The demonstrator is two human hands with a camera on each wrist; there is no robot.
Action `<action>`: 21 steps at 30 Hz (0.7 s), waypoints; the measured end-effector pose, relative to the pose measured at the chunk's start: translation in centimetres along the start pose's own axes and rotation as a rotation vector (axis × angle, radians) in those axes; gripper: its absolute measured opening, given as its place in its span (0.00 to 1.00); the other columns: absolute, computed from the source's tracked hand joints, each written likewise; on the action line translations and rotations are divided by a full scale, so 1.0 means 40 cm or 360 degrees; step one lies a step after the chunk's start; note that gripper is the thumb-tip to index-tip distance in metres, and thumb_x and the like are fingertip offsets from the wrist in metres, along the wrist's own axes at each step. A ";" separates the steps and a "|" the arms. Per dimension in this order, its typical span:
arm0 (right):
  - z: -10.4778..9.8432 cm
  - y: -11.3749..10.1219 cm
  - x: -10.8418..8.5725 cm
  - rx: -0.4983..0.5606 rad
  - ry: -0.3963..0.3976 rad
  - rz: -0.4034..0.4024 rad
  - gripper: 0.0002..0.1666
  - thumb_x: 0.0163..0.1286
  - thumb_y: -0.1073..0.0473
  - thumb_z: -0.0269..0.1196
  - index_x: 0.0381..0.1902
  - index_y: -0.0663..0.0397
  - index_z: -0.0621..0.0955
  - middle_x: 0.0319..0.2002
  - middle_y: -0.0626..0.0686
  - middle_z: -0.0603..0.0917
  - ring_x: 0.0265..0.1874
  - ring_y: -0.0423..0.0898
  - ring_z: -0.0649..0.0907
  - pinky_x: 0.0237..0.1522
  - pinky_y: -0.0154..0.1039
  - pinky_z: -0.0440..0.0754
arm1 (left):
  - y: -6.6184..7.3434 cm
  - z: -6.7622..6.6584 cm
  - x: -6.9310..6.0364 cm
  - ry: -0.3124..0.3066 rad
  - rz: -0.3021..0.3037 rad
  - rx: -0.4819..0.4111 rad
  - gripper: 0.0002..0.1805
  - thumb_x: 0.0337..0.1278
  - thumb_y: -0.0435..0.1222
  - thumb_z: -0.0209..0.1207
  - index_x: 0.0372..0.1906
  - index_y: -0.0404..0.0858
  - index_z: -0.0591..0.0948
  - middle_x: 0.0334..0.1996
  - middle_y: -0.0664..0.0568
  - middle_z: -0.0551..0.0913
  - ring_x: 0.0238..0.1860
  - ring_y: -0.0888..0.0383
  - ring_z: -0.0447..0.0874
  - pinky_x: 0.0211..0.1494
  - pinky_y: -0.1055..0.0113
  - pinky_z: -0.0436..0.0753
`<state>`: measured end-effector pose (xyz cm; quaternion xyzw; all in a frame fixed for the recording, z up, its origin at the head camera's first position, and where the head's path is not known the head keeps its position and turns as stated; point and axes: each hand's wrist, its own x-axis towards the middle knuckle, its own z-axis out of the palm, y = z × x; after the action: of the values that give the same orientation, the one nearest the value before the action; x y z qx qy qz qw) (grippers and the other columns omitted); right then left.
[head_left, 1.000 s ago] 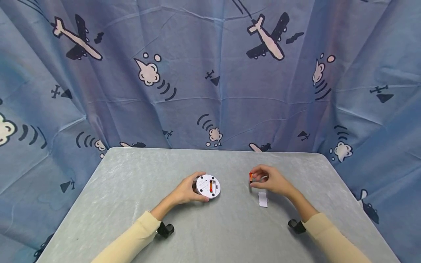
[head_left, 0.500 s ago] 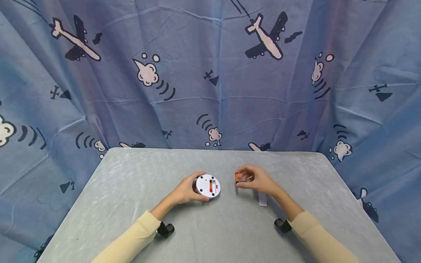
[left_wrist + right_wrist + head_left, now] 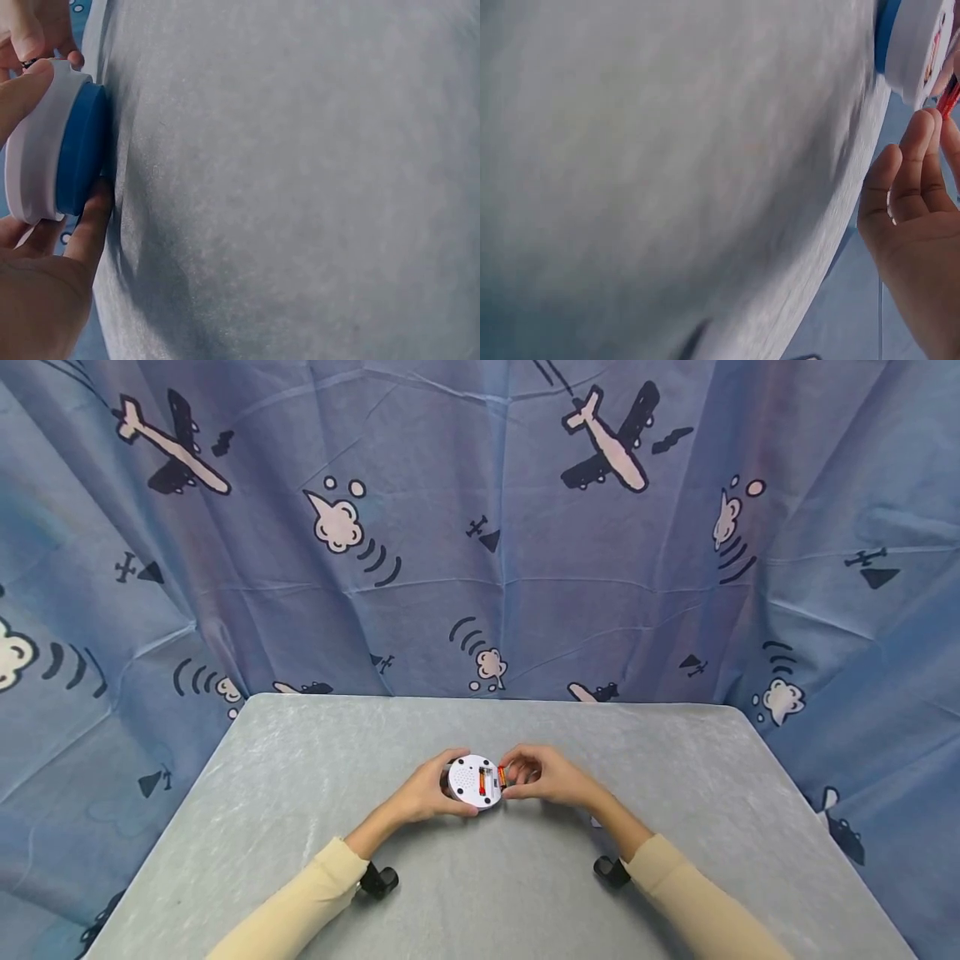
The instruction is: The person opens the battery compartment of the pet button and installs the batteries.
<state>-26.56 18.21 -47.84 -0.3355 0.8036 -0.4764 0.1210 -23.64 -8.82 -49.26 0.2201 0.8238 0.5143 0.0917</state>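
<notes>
Left hand (image 3: pixel 427 793) has a solid grip on a white gadget (image 3: pixel 465 779), in from the tabletop's (image 3: pixel 330 752) far edge, pretty much midway between the side edges. One battery's (image 3: pixel 482 782) in it; right hand (image 3: pixel 551 777) is pinching a second battery (image 3: pixel 502 777) just beside.

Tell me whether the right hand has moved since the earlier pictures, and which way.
Yes: in the head view, judged against the table, the right hand has moved left, bringing its pinched battery close to the round white device.
</notes>
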 end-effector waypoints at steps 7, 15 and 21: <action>0.026 -0.006 0.030 -0.0068 -0.0072 -0.0050 0.22 0.58 0.62 0.78 0.49 0.61 0.84 0.32 0.57 0.82 0.30 0.45 0.79 0.32 0.35 0.79 | -0.007 0.000 0.003 0.0003 0.0021 0.0036 0.51 0.40 0.35 0.82 0.71 0.29 0.67 0.57 0.41 0.79 0.52 0.51 0.80 0.53 0.59 0.77; 0.027 -0.011 0.029 -0.0096 -0.0046 -0.0024 0.21 0.57 0.62 0.79 0.48 0.62 0.85 0.32 0.56 0.82 0.28 0.44 0.78 0.31 0.35 0.79 | -0.006 0.006 0.007 0.0013 0.0037 0.0038 0.51 0.41 0.35 0.82 0.71 0.30 0.67 0.58 0.42 0.78 0.54 0.51 0.79 0.55 0.59 0.76; 0.035 -0.004 0.028 -0.0106 -0.0016 -0.0012 0.21 0.57 0.63 0.79 0.47 0.61 0.85 0.32 0.55 0.82 0.28 0.44 0.78 0.31 0.34 0.78 | -0.005 0.007 0.004 0.0018 0.0043 0.0023 0.51 0.41 0.35 0.82 0.71 0.29 0.67 0.59 0.41 0.77 0.56 0.47 0.78 0.57 0.54 0.75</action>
<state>-26.62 16.47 -48.30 -0.3448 0.8172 -0.4481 0.1121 -23.72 -8.60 -49.54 0.2289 0.8250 0.5106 0.0786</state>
